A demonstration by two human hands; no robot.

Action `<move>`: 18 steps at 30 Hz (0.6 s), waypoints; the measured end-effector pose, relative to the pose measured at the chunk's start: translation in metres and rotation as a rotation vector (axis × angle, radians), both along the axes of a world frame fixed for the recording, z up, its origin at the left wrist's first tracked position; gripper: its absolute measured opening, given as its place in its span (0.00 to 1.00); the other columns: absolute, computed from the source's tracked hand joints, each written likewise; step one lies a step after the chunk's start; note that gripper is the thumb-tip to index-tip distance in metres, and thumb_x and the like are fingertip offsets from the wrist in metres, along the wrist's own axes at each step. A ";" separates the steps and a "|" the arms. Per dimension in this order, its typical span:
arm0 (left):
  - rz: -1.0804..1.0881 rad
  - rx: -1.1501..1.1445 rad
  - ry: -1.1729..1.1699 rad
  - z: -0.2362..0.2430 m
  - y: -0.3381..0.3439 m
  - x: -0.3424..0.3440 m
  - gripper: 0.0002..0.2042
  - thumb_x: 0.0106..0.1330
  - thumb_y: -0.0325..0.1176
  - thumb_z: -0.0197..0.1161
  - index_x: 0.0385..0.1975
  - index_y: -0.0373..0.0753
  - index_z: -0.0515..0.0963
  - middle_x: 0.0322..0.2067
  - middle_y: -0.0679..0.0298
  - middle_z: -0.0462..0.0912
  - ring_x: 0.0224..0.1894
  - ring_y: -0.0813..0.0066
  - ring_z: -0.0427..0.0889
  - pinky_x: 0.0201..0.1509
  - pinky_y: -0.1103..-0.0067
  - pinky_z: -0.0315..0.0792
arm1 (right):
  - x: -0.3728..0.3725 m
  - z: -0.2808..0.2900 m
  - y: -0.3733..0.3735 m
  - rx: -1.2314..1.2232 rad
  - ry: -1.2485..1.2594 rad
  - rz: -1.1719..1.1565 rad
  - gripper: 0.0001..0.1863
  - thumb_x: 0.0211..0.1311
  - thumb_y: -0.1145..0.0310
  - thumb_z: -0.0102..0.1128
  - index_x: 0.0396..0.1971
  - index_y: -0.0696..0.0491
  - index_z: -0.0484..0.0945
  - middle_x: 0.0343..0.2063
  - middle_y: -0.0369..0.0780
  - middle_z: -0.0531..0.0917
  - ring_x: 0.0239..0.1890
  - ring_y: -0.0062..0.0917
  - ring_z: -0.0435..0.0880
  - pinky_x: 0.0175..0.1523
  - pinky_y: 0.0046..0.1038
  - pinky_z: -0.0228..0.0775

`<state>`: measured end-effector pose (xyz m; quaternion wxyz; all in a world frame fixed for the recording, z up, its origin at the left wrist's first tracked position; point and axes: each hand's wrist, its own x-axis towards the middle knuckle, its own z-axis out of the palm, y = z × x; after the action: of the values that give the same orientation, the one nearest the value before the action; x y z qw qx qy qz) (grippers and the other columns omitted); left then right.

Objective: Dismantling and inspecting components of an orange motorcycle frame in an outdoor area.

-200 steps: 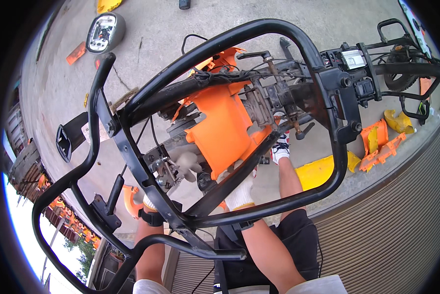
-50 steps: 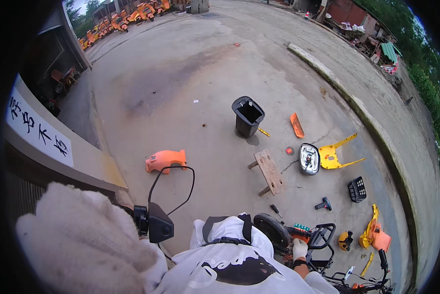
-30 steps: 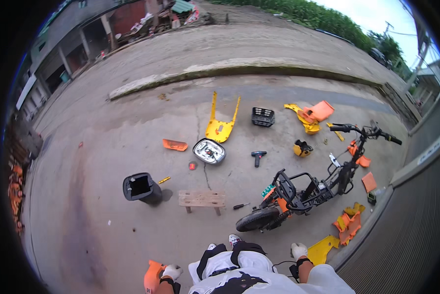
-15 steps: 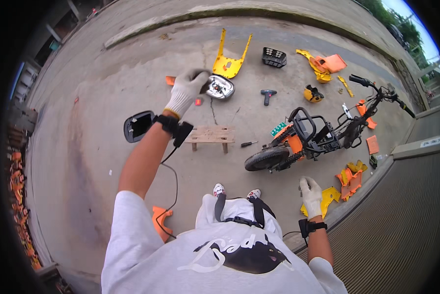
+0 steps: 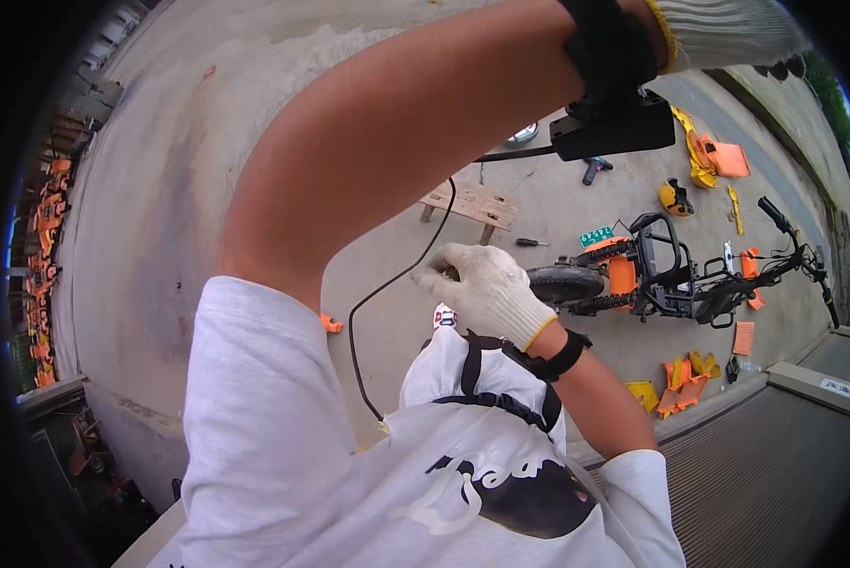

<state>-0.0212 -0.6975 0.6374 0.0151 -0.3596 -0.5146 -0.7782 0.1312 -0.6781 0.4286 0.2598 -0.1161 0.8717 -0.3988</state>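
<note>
My left arm reaches across the upper view. Its gloved left hand (image 5: 733, 36) is at the upper right, near the rim, with its fingertips blurred and partly cut off, so its grip is unclear. In front of my waist, my right hand (image 5: 491, 289), in a white knit glove, has its fingers curled towards the thumb. Whatever it may hold is hidden. Beyond it stands a low wooden bench (image 5: 477, 204), with a screwdriver (image 5: 531, 242) on the ground to its right. To the right is a stripped-down electric bike (image 5: 662, 270) with its black frame bare.
A cordless drill (image 5: 595, 168) lies beyond the screwdriver. Orange and yellow body panels (image 5: 682, 383) are scattered around the bike, with a yellow-and-black rounded piece (image 5: 676, 196) behind it. A ribbed shutter (image 5: 728, 473) borders the lower right. A black cable (image 5: 352, 327) loops beside my body.
My left hand has swung from the upper left to the upper right, its forearm now covering the middle. My right hand has moved left to my waist and curled. The view has shifted left.
</note>
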 end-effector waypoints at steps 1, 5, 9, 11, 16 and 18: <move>-0.008 0.008 -0.011 -0.003 -0.004 0.002 0.09 0.70 0.31 0.58 0.38 0.30 0.78 0.23 0.60 0.82 0.23 0.76 0.81 0.25 0.79 0.76 | -0.004 -0.006 -0.004 0.113 0.083 -0.133 0.24 0.62 0.53 0.64 0.43 0.61 0.83 0.30 0.42 0.84 0.31 0.21 0.83 0.40 0.26 0.76; -0.074 0.071 -0.121 -0.023 -0.023 -0.004 0.09 0.70 0.31 0.57 0.38 0.30 0.78 0.22 0.60 0.82 0.22 0.76 0.80 0.24 0.79 0.75 | -0.013 -0.018 0.004 -0.055 -0.002 -0.495 0.35 0.57 0.46 0.67 0.47 0.67 0.78 0.36 0.50 0.86 0.36 0.36 0.87 0.45 0.36 0.78; -0.194 0.144 -0.184 -0.040 0.022 -0.010 0.09 0.69 0.31 0.58 0.37 0.30 0.81 0.24 0.59 0.84 0.23 0.76 0.82 0.28 0.79 0.77 | -0.049 -0.039 -0.021 0.385 -0.273 0.003 0.50 0.52 0.42 0.68 0.71 0.53 0.60 0.59 0.52 0.77 0.60 0.43 0.78 0.64 0.38 0.70; 0.119 0.099 -0.159 -0.041 0.031 0.021 0.11 0.66 0.31 0.58 0.34 0.29 0.83 0.21 0.60 0.84 0.22 0.76 0.82 0.28 0.77 0.77 | -0.061 -0.047 -0.040 0.333 -0.185 0.087 0.45 0.59 0.41 0.62 0.72 0.48 0.60 0.62 0.48 0.76 0.61 0.40 0.78 0.64 0.36 0.69; 0.270 -0.139 0.034 -0.054 0.055 0.065 0.14 0.64 0.38 0.58 0.36 0.33 0.84 0.23 0.59 0.84 0.24 0.75 0.83 0.31 0.77 0.77 | -0.079 -0.039 -0.121 -0.928 -0.439 -0.453 0.33 0.75 0.45 0.44 0.70 0.52 0.61 0.57 0.45 0.79 0.52 0.30 0.83 0.55 0.33 0.76; 0.065 -0.105 -0.169 -0.069 0.057 0.077 0.12 0.65 0.34 0.58 0.36 0.33 0.83 0.25 0.60 0.84 0.26 0.78 0.83 0.31 0.79 0.77 | -0.077 -0.040 -0.132 -1.012 -0.495 -0.110 0.33 0.74 0.46 0.46 0.68 0.54 0.64 0.53 0.45 0.82 0.49 0.30 0.84 0.53 0.33 0.76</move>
<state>0.0561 -0.6405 0.5687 -0.0220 -0.2760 -0.5655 -0.7769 0.0540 -0.8103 0.3886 0.3471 -0.0838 0.4898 -0.7953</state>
